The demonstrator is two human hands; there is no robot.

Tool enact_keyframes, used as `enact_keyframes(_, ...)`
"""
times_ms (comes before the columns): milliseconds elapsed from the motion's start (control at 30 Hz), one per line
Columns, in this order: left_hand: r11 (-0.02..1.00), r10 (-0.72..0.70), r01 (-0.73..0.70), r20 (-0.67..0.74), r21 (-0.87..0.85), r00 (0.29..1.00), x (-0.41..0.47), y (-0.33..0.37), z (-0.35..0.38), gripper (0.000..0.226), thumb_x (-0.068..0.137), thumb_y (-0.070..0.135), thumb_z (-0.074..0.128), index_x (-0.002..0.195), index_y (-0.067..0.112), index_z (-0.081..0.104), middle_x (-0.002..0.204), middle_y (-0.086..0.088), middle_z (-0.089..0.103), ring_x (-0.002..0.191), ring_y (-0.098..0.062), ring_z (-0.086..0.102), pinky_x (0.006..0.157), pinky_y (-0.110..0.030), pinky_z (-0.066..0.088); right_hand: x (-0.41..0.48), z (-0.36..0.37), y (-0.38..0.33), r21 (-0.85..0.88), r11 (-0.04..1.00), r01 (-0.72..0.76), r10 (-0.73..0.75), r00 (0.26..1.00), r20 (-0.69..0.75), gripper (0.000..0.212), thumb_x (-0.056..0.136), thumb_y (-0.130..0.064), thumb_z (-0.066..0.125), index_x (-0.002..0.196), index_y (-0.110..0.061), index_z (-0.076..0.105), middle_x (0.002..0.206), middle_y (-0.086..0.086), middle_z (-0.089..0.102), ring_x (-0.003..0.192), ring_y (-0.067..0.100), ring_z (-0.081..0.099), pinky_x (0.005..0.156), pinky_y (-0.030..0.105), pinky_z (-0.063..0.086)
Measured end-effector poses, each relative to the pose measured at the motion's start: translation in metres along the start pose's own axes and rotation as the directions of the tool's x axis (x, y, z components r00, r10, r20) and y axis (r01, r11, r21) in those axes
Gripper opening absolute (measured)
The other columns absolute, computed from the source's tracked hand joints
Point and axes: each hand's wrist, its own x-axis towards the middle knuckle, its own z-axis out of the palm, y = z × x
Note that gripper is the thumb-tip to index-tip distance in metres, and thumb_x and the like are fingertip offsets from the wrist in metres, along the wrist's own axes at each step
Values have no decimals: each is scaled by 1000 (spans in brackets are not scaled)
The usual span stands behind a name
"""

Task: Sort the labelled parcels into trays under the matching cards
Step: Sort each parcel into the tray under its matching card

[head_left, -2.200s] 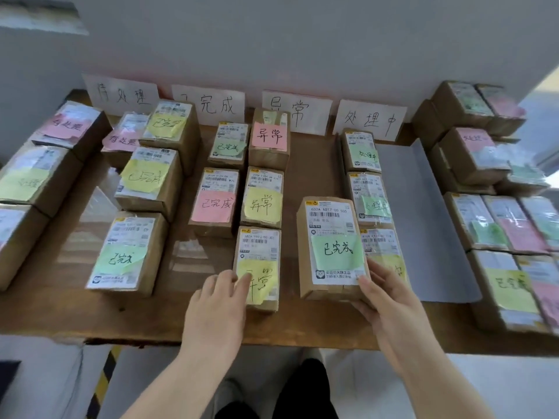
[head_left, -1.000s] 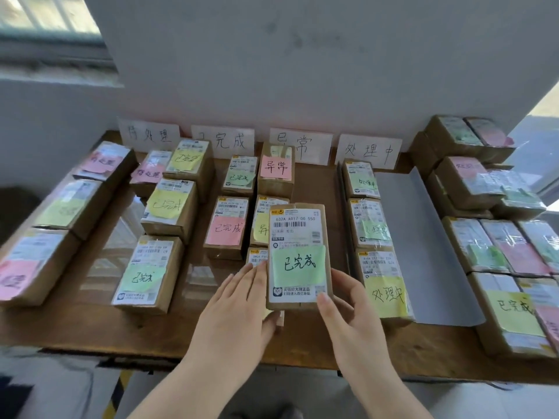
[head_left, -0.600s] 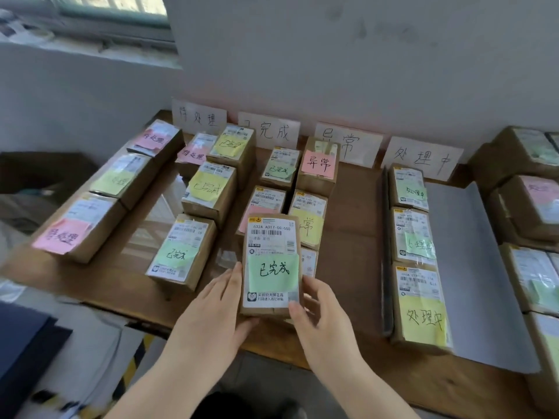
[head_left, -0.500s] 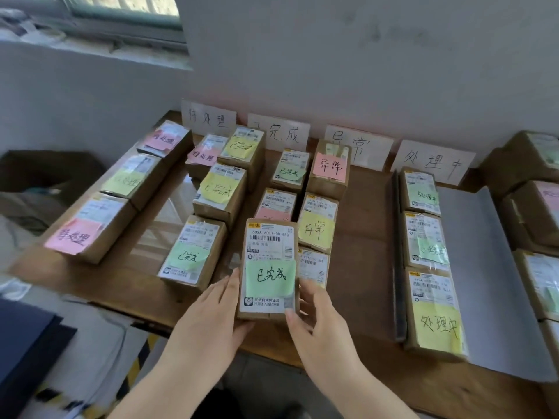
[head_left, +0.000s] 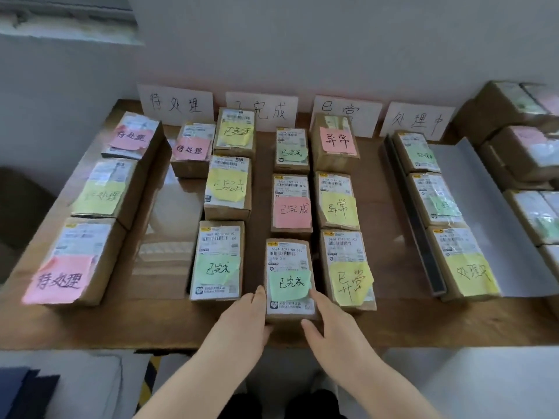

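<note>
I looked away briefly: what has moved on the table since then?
The left hand and right hand carried the green-note parcel leftward and set it down in front of the pink-note 已完成 parcel; they touch its sides. The other parcels stayed put.

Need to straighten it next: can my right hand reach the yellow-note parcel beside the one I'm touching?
Probably yes: the yellow-note parcel sits right beside your right hand, top uncovered, nothing between.
</note>
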Motion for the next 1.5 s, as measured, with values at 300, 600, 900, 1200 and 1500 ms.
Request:
enact_keyframes(300,945,242,-221,-61,239,968,7,-7,1,69,101,25,43,151,11,-1,154,-4,15,141,-17,20,112,-24,24,4,29,6,-390,918,69,-171,957,-233,58,96,-22,52,148,-15,27,155,-5,23,141,11,28,106,17,29)
enact_keyframes(600,894,350,-351,54,278,935,19,-2,-4,63,99,7,39,152,11,6,160,-6,-4,147,-21,-6,118,-30,10,17,50,22,-640,766,67,-263,940,-216,56,65,-24,83,116,-8,67,125,9,63,119,25,57,93,39,50)
enact_keyframes(900,899,344,-341,40,276,938,30,1,-10,63,98,11,43,152,13,9,160,-7,1,147,-22,-1,115,-33,19,29,36,14,-629,776,47,-271,925,-265,51,63,-25,85,110,-11,70,120,8,66,115,23,61,93,33,45)
enact_keyframes(1200,859,428,-372,-96,350,898,36,27,-29,56,102,37,28,152,18,12,158,-5,16,146,-22,9,118,-35,7,14,-6,14,-517,852,80,-324,856,-402,50,95,-21,48,142,-8,39,149,7,35,141,18,23,108,29,12)
enact_keyframes(1500,849,459,-379,-161,368,873,29,128,-27,56,102,41,20,152,22,2,159,-1,10,147,-19,4,118,-35,5,-35,-86,68,-450,888,91,-313,836,-450,58,99,-37,39,150,-21,16,147,-14,0,137,1,-8,112,16,3)
